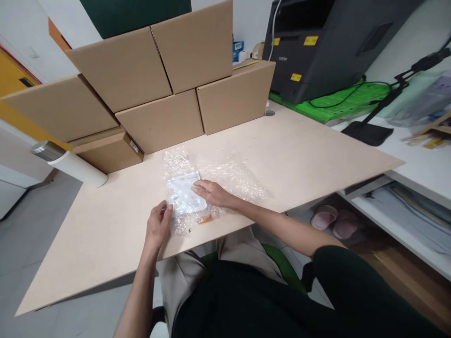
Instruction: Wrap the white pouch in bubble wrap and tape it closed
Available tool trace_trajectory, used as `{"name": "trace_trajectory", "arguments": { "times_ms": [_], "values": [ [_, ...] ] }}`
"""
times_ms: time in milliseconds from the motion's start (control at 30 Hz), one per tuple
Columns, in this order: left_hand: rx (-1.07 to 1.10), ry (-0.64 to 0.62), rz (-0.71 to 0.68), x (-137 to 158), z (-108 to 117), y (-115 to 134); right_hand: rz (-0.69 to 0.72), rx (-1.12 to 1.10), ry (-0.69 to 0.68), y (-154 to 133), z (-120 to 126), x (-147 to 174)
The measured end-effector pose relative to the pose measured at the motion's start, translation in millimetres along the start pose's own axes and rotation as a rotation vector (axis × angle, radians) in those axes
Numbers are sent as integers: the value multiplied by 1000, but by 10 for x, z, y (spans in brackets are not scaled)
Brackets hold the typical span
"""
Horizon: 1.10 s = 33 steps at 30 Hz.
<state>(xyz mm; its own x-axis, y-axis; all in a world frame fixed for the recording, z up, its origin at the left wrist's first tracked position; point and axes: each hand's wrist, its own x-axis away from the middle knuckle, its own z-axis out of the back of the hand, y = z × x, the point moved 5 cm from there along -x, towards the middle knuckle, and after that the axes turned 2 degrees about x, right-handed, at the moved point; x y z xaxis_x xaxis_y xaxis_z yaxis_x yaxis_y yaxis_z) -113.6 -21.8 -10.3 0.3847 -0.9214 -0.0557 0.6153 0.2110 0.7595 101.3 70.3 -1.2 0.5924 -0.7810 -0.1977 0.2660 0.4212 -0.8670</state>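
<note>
A flat white packet (185,190) lies on clear bubble wrap (232,176) near the table's front edge, its left and lower parts glossy as if under film. My left hand (159,224) is closed at the packet's left side, thumb and fingers pinching the edge of the bubble wrap. From the right, my right hand (213,193) reaches over the packet, its fingers close together with thumb and fingertips gripping at its upper right part. Something small and orange (205,219) shows through the wrap below the packet. What lies beneath the packet is hidden.
Cardboard boxes (160,117) are stacked along the back of the table (116,225). A white bottle with a metal cap (77,169) stands at the left edge. Behind to the right are a dark printer (299,61) on a green base and a black stand (369,131).
</note>
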Motion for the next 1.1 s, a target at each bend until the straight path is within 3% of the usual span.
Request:
{"name": "trace_trajectory", "arguments": {
  "times_ms": [100, 200, 367, 467, 600, 667, 800, 867, 1000, 1100],
  "values": [
    [204, -22, 75, -3, -77, -123, -118, -236, 20, 131, 0, -15],
    [371, 37, 144, -3, -155, -96, -191, -375, 39, 224, -11, -14],
    [601, 161, 201, 7, -214, 176, -103, -241, 20, 138, -6, 9],
    [651, 161, 36, 59, -287, 557, -59, -213, 38, 67, 82, 55],
    [642, -33, -229, 143, -602, 1123, -153, -411, 130, 134, 325, 161],
    [559, -121, -349, 156, -819, 1338, -254, -543, 160, 227, 449, 231],
    [251, -173, -585, 131, -1246, 1580, -405, -714, 243, 441, 741, 418],
    [121, -214, -623, 113, -1434, 1611, -431, -593, 330, 546, 954, 532],
    [-110, -342, -600, 122, -1676, 1606, -337, -21, 485, 618, 1406, 660],
    [-196, -366, -609, 140, -1711, 1619, -392, 269, 477, 675, 1554, 574]
  ]
}}
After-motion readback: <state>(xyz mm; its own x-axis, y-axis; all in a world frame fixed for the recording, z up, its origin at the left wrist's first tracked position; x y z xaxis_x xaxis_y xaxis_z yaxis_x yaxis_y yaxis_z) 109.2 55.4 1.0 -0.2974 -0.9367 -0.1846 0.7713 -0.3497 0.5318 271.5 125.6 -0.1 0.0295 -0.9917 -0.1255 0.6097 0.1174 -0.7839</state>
